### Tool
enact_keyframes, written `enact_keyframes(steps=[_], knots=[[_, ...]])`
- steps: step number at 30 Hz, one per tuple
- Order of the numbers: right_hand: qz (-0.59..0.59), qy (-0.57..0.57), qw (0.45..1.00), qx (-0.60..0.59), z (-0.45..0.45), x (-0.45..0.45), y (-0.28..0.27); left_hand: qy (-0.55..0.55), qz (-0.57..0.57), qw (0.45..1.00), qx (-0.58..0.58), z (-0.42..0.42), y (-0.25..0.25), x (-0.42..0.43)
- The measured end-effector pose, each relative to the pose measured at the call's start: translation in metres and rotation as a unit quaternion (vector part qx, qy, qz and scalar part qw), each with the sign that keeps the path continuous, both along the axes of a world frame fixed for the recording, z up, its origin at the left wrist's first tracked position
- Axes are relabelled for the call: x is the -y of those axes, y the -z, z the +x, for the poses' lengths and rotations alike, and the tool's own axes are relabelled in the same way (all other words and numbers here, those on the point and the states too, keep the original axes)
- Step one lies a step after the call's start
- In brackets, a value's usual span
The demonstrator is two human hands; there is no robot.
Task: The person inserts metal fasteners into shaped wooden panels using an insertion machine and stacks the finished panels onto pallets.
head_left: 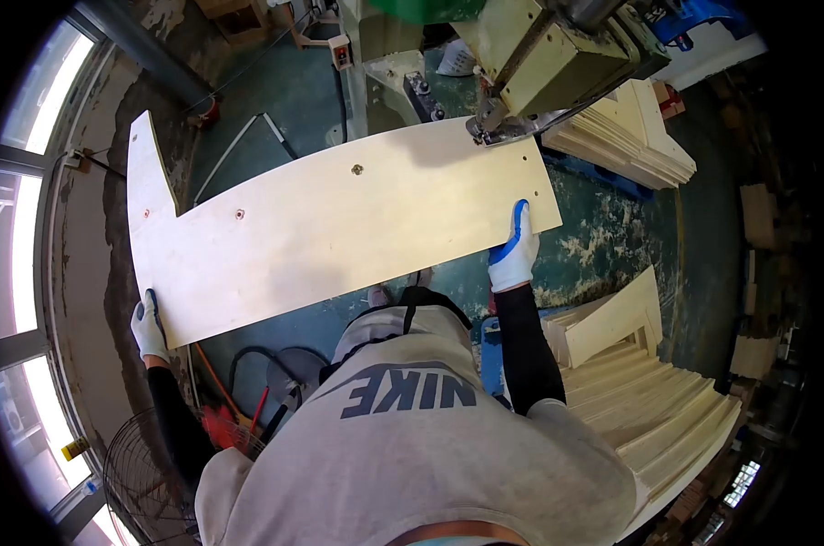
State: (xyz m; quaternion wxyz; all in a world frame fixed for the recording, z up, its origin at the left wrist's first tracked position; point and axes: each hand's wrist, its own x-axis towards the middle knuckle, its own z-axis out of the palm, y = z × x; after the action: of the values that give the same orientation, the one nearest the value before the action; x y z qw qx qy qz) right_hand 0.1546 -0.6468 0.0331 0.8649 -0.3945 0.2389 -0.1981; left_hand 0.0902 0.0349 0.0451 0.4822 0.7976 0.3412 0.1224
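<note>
A large pale plywood panel [312, 237] spans the space in front of me, with a narrow arm rising at its far left end. Several small holes mark it, some with metal fittings in them. My left hand [148, 326], in a white and dark glove, grips its near left corner. At the right end my right hand [517, 253], in a white and blue glove, holds the near edge with the thumb on top. The panel's far right edge lies under the head of a green machine [558, 73]; its metal tip [489, 123] is close above the wood, contact unclear.
Stacked plywood pieces [630, 136] stand beyond the machine on the right. Another tall stack [667, 419] is by my right elbow. A wire fan guard [148, 464] and a round pedestal base [298, 369] sit at lower left. Windows [11, 255] line the left wall.
</note>
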Motion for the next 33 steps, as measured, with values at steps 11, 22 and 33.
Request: enact_keyframes(steps=[11, 22, 33], knots=[[0.141, -0.141, 0.980, -0.010, -0.031, -0.044, -0.009, -0.072, 0.059, 0.995, 0.037, -0.078, -0.045, -0.031], [0.005, -0.136, 0.984, -0.112, 0.011, -0.030, 0.008, -0.065, 0.033, 0.997, -0.019, -0.083, -0.019, -0.040], [-0.082, -0.077, 0.984, -0.141, 0.009, -0.035, 0.021, -0.048, 0.029, 0.998, -0.036, -0.061, -0.004, -0.059]])
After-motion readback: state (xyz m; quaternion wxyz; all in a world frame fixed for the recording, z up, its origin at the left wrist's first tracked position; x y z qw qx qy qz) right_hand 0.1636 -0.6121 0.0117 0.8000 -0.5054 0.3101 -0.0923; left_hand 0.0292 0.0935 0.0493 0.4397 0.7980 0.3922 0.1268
